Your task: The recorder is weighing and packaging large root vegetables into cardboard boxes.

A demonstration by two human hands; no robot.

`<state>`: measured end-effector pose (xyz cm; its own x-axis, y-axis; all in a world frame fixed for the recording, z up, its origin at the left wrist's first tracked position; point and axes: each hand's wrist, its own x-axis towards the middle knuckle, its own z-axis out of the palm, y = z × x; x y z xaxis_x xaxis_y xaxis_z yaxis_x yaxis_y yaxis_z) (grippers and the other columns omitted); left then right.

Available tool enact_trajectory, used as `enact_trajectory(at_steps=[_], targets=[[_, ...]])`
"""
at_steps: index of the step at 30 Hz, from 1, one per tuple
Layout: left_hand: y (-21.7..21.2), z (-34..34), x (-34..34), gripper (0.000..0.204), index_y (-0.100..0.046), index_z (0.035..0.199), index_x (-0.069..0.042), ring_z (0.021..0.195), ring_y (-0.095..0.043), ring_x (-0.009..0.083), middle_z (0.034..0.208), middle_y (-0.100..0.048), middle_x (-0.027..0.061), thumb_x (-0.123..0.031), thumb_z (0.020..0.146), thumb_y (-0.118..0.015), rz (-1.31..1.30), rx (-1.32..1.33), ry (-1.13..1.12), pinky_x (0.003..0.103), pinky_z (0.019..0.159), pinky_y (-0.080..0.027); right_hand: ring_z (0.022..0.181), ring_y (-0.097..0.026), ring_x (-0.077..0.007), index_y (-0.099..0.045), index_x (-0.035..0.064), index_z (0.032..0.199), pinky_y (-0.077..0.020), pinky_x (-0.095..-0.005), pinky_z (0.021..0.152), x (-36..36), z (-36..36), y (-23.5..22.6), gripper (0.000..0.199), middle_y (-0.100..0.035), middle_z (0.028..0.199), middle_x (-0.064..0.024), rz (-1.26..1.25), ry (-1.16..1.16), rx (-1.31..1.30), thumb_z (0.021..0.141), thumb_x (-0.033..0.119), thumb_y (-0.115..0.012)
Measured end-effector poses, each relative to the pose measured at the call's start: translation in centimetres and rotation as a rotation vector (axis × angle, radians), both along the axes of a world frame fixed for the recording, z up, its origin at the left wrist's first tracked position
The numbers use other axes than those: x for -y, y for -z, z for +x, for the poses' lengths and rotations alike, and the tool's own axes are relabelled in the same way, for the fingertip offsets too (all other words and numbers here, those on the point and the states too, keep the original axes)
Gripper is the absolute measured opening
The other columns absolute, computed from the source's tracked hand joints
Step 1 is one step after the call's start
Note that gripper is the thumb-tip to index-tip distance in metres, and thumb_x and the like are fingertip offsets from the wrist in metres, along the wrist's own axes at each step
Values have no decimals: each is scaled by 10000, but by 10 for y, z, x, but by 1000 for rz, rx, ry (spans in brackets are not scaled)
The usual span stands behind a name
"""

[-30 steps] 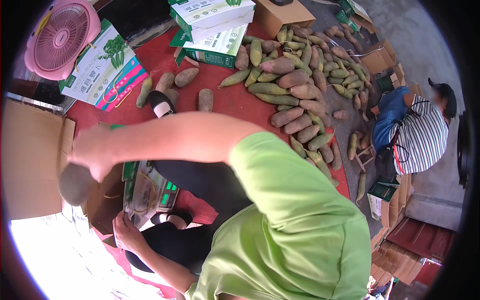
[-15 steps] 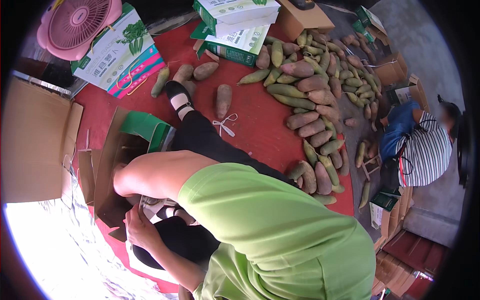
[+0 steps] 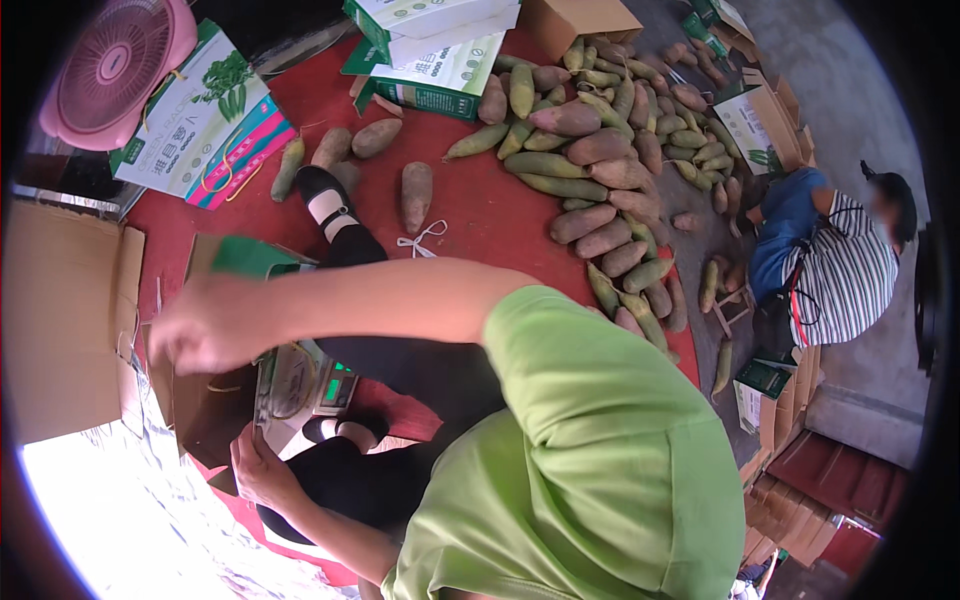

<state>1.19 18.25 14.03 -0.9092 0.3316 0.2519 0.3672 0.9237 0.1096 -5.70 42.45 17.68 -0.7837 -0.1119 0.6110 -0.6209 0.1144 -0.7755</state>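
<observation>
An open carton (image 3: 212, 412), brown inside with a green flap (image 3: 240, 255), lies between my legs. My left hand (image 3: 262, 470) pinches the near edge of the carton, at a pale flap. Above the carton my right hand (image 3: 205, 325) is smeared by motion, and its fingers cannot be made out. Beside the carton a scale (image 3: 334, 388) with a lit green display shows under my right forearm. A thin looped cord (image 3: 292, 375) lies by it.
Green and reddish radishes (image 3: 600, 160) form a heap on the red mat (image 3: 480, 235). White-green boxes (image 3: 430, 75) stand at the back, a pink fan (image 3: 125, 70) at far left. A large brown carton (image 3: 70, 330) flanks me. Another person (image 3: 840, 270) bends at right.
My right hand has come up out of the carton and moved left above it. My left hand keeps to the carton's edge. The scale's display has come into view.
</observation>
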Motion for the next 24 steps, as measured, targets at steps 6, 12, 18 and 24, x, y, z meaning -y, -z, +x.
enact_trajectory(at_steps=[6, 12, 18, 24], targets=[[2, -1, -1, 127, -640, 944, -116, 718, -634, 248, 853, -633, 40, -204, 866, -593, -61, -41, -51, 364, 566, -467, 856, -656, -160, -672, 57, 969, -517, -302, 745, -173, 104, 134, 185, -688, 929, -72, -69, 670, 686, 820, 152, -618], [7, -7, 5, 139, -636, 980, -95, 731, -625, 283, 871, -634, 86, -149, 862, -586, -27, -12, -7, 376, 619, -471, 901, -648, -248, -678, 62, 979, -500, -333, 815, -295, 274, 264, 247, -676, 952, -137, 209, 1264, 1156, 745, 138, -650], [14, -14, 9, 161, -623, 975, -38, 747, -628, 306, 862, -637, 134, -153, 868, -589, 42, 18, -14, 398, 644, -473, 1005, -589, -333, -654, 109, 1038, -488, -397, 870, -342, 375, 274, 308, -625, 1056, -166, 673, 1520, 1497, 734, 155, -636], [18, -16, 17, 138, -613, 976, -16, 749, -612, 290, 854, -619, 131, -100, 872, -580, 66, 12, 30, 382, 659, -473, 1198, -446, -302, -531, 156, 1180, -449, -461, 926, -370, 398, 273, 412, -472, 1265, -100, 795, 1510, 1672, 778, 166, -623]])
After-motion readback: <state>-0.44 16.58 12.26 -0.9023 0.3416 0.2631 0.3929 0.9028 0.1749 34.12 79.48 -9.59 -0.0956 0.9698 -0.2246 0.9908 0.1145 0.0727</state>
